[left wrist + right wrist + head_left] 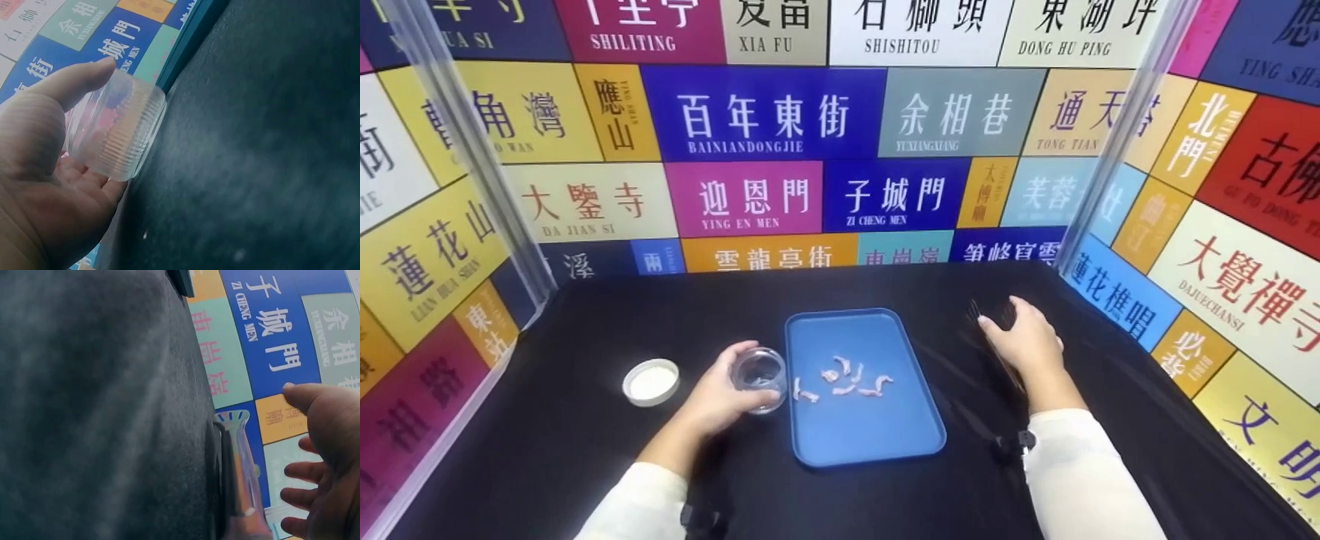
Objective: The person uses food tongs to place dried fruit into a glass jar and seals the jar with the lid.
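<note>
My left hand (718,397) grips a small clear jar (121,126), thumb on one side and fingers round the other. The jar has ribbed walls and stands beside the left edge of a blue tray (862,435). Several small, pale pinkish curled pieces (872,390) lie on the tray. At the right, my right hand (1030,343) hovers over a pair of tongs (239,461), its fingers spread and apart from them. The tongs have a slotted end and lie on the black cloth; in the head view the hand covers most of them.
A round white lid (651,382) lies on the black cloth (720,307), left of the jar. Clear upright panel edges (484,161) stand at both back corners. Behind the table rises a wall of colourful lettered signs (765,112).
</note>
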`<state>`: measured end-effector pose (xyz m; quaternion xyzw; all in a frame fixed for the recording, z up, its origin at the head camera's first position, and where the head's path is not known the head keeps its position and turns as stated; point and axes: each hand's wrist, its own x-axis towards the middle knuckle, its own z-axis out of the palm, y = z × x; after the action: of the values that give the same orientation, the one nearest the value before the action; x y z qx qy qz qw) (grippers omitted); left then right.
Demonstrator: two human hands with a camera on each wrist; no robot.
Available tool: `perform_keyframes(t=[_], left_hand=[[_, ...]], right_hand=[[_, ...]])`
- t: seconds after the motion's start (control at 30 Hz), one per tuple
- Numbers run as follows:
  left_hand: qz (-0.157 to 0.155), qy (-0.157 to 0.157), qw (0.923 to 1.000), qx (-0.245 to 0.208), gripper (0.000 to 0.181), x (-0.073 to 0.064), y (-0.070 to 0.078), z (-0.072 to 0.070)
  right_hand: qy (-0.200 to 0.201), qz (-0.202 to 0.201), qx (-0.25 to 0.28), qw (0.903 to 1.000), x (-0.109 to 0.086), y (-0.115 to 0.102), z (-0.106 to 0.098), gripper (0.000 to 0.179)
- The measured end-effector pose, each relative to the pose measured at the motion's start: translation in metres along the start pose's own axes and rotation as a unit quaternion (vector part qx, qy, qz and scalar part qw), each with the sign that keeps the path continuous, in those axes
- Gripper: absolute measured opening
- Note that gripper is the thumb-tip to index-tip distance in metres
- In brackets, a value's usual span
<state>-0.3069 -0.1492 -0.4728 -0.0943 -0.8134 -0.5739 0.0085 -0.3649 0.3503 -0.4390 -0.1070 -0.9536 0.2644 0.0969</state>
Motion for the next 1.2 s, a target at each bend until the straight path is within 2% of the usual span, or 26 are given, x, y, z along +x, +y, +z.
perform_keyframes(t=[0.13,0.27,0.4,0.7,0.93,1.07,1.2], left_hand=[[-0.001,0.025,0.9997,0.001,0.093,0.0,0.0,0.002],[-0.002,0.034,0.9994,-0.004,0.095,0.0,0.001,0.003],[-0.009,0.033,0.9994,-0.003,0.096,0.0,0.0,0.003],[-0.017,0.033,0.9993,-0.006,0.096,0.002,-0.004,0.004],[-0.019,0.033,0.9993,-0.003,0.096,0.002,-0.005,0.005],[-0.019,0.033,0.9993,-0.004,0.096,0.001,-0.005,0.005],[-0.019,0.032,0.9993,0.0,0.096,0.002,-0.005,0.006]], right_hand=[[-0.027,0.029,-0.011,0.9992,0.0,0.007,0.002,0.104],[-0.069,0.058,-0.008,0.9959,-0.003,0.008,0.001,0.114],[-0.086,0.056,0.0,0.9947,-0.004,0.008,0.002,0.105],[-0.058,0.018,-0.02,0.998,0.001,0.014,0.007,0.082],[-0.046,-0.019,-0.021,0.9986,0.004,0.01,0.008,0.08],[-0.052,-0.053,-0.005,0.9972,0.006,0.005,0.008,0.08],[-0.079,-0.08,0.02,0.9935,0.004,0.0,0.008,0.079]])
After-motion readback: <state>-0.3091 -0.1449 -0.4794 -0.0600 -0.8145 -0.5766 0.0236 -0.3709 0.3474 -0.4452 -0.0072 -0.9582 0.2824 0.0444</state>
